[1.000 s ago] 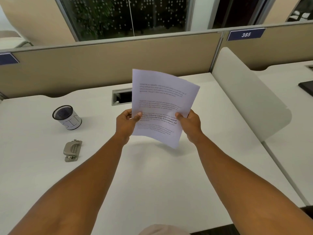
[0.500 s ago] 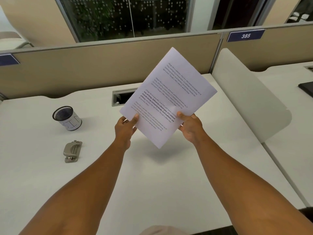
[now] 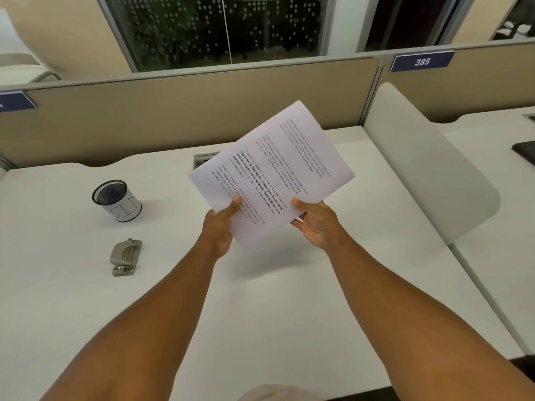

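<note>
A printed sheet of white paper (image 3: 278, 169) hangs in the air above the white desk (image 3: 260, 314), turned so its top points up and to the right. My left hand (image 3: 220, 227) pinches its lower left edge, thumb on the printed face. My right hand (image 3: 317, 224) pinches the lower right edge, thumb on top and fingers underneath. The text runs diagonally across the page.
A black mesh cup with a white wrap (image 3: 117, 199) stands at the left of the desk. A grey metal hole punch (image 3: 126, 257) lies in front of it. A cable slot (image 3: 204, 159) sits behind the paper. A grey side divider (image 3: 428, 169) borders the right.
Both hands have turned the paper clockwise, from nearly upright to a steep diagonal. The sheet has also dropped a little and flattened out.
</note>
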The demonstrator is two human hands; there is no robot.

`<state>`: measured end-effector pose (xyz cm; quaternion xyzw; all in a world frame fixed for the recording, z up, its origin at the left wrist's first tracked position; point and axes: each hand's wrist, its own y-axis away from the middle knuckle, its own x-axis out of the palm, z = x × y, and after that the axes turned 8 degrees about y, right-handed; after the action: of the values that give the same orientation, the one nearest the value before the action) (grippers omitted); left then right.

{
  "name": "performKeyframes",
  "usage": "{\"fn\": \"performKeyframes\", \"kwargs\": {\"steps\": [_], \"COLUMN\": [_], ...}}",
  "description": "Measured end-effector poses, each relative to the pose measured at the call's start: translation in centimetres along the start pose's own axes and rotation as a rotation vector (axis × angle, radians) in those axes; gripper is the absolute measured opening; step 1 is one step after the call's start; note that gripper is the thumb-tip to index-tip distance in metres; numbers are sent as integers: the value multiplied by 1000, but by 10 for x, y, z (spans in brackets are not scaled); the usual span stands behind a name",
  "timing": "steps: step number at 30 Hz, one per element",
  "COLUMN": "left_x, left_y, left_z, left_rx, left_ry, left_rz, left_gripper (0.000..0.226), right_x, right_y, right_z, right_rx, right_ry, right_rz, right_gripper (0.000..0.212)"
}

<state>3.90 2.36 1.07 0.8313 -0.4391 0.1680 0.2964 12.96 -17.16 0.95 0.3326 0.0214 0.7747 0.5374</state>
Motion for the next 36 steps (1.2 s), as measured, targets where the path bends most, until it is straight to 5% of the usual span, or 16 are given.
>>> {"fn": "performKeyframes", "kwargs": {"steps": [13,22,36], "left_x": [-43,-61,-61], "left_y": [-13,-14,-6], "left_z": [-30,-28,-28], "left_rx": [28,31,-47], "left_ry": [-311,-404,-574], "left_rz": [-12,-104,-39], "left_gripper": [26,28,37], "right_x": [-42,-48,-45], "right_y": [9,6,3], "right_z": [6,6,3], "right_rx": [-81,-34,-58], "right_ry": [92,514,586], "right_rz": [-249,-186,-217], "right_gripper": [44,35,29]}}
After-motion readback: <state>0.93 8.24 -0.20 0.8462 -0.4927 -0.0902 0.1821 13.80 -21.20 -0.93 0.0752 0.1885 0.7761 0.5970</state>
